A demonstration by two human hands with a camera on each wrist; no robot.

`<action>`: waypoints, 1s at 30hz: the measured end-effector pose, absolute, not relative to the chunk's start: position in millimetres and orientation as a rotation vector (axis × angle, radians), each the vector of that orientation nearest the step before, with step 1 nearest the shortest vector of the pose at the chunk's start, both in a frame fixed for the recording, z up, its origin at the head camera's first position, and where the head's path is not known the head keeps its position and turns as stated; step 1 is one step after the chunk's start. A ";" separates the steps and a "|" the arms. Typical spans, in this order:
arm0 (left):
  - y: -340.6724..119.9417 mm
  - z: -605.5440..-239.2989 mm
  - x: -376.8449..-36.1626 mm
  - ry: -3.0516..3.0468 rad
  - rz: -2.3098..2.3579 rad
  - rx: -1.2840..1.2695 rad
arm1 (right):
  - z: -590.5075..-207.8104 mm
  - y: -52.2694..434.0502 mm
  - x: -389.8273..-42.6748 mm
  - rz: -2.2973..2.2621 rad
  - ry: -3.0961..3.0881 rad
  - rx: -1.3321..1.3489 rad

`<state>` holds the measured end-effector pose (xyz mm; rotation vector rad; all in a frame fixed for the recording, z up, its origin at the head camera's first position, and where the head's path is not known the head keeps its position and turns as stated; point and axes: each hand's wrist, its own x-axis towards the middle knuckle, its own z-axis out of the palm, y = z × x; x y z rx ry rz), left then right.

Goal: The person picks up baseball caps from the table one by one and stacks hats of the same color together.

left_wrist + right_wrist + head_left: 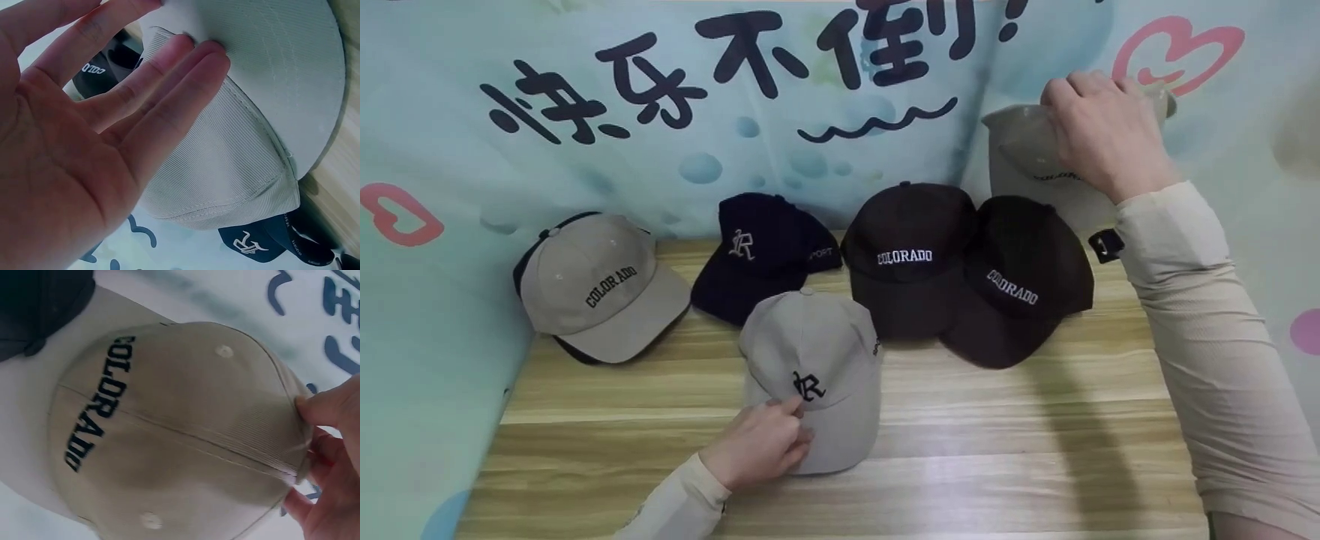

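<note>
My left hand [784, 435] lies on a light grey cap [817, 337] with a black R logo, at the front middle of the wooden table [997, 450]. In the left wrist view the left hand [140, 107] shows straight fingers that touch the grey cap [236, 152] where crown meets brim. My right hand [1099, 120] holds a beige COLORADO cap [1016, 154] up against the backdrop at the back right. In the right wrist view the right hand [329, 455] pinches the edge of the beige cap's crown [169, 439].
A second beige COLORADO cap [600, 289] lies at the left. A navy cap [757, 251] and two dark brown COLORADO caps [911, 255] [1024, 281] sit along the back. A printed cloth backdrop [735, 112] closes off the back and both sides.
</note>
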<state>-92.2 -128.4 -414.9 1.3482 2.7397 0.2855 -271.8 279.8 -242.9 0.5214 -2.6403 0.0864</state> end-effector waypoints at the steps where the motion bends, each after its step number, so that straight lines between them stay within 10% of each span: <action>1: -128.4 -414.3 -92.3 2.733 0.287 1.340 | -242.1 277.4 -270.4 0.090 -2.607 0.534; 30: -123.5 -414.8 -85.8 2.691 0.353 1.208 | -231.7 217.1 -233.6 0.483 -2.183 0.872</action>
